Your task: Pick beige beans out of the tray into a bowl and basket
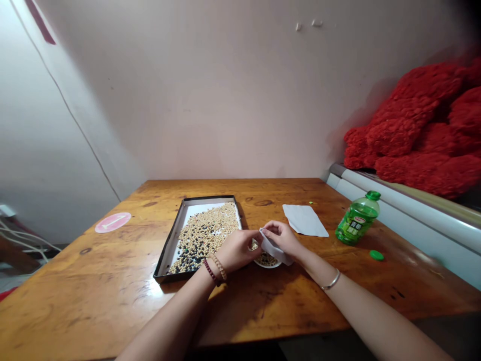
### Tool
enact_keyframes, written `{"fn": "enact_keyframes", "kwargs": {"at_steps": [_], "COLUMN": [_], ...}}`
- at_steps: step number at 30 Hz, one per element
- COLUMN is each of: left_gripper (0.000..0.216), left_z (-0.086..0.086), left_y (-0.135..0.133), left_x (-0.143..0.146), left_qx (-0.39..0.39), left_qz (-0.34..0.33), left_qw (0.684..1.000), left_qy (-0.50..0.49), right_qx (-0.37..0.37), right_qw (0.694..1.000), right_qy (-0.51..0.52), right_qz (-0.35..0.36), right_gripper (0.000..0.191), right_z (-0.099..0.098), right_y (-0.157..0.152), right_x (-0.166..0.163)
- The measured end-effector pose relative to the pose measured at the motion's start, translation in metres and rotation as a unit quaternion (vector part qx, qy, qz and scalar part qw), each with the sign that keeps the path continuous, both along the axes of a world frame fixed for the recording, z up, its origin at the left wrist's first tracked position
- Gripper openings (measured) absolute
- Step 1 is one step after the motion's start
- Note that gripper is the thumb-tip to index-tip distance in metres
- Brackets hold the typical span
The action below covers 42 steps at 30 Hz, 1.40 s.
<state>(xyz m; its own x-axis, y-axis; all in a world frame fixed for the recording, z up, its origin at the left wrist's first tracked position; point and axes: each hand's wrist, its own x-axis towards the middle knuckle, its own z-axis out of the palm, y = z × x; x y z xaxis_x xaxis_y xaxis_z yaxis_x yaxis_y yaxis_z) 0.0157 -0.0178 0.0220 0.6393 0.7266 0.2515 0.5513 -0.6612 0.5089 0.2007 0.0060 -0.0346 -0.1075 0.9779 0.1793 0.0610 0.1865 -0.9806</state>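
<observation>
A small, bent piece of white paper (274, 249) is between my hands, above a white bowl (269, 266) that holds pale and dark beans. My right hand (281, 236) pinches this paper near its top edge. From the other side, my left hand (242, 244) has its thumb and fingers closed at the same edge; its fingertips are partly hidden. To the left lies a shallow black-edged tray (171, 244), lined with white, where many pale beans (206, 223) are spread with black ones (187, 250) mixed in, mostly toward the near left.
Beyond my right hand a flat white sheet (305, 220) lies on the wooden table (124, 291). A green-labelled bottle (356, 220) stands uncapped-looking or capped, I cannot tell, near a green cap (376, 255). At left is a pink round sticker (113, 222). Red fluffy material (417, 130) is piled at right.
</observation>
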Motion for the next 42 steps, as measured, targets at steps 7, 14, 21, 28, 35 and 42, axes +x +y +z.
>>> {"fn": "enact_keyframes", "kwargs": {"at_steps": [7,14,21,28,35,42], "left_gripper": [0.008,0.011,0.009,0.009,0.010,0.005], "left_z": [-0.011,-0.010,-0.012,-0.013,-0.013,-0.014], "left_y": [0.005,0.005,0.005,0.003,0.004,0.005], "left_x": [0.000,0.000,-0.001,0.000,-0.001,-0.001], "left_qx": [0.047,0.105,0.108,0.127,0.151,0.213], "left_qz": [0.051,0.101,0.062,0.091,0.099,0.082], "left_qw": [0.998,0.989,0.992,0.987,0.982,0.970], "left_qy": [-0.006,0.004,0.014,0.030,0.057,0.077], "right_qx": [-0.005,-0.009,-0.002,0.009,-0.005,0.031], "right_qw": [0.999,0.999,0.998,0.995,0.994,0.982], "right_qy": [0.002,-0.020,-0.026,-0.040,-0.065,-0.153], "right_qz": [0.032,0.049,0.062,0.086,0.088,0.109], "right_gripper": [0.040,0.044,0.041,0.039,0.041,0.043], "right_z": [-0.003,0.003,0.002,0.002,0.006,0.006], "right_y": [0.001,-0.003,-0.004,-0.004,-0.006,-0.006], "right_x": [0.003,0.002,0.003,0.004,0.005,0.008]}}
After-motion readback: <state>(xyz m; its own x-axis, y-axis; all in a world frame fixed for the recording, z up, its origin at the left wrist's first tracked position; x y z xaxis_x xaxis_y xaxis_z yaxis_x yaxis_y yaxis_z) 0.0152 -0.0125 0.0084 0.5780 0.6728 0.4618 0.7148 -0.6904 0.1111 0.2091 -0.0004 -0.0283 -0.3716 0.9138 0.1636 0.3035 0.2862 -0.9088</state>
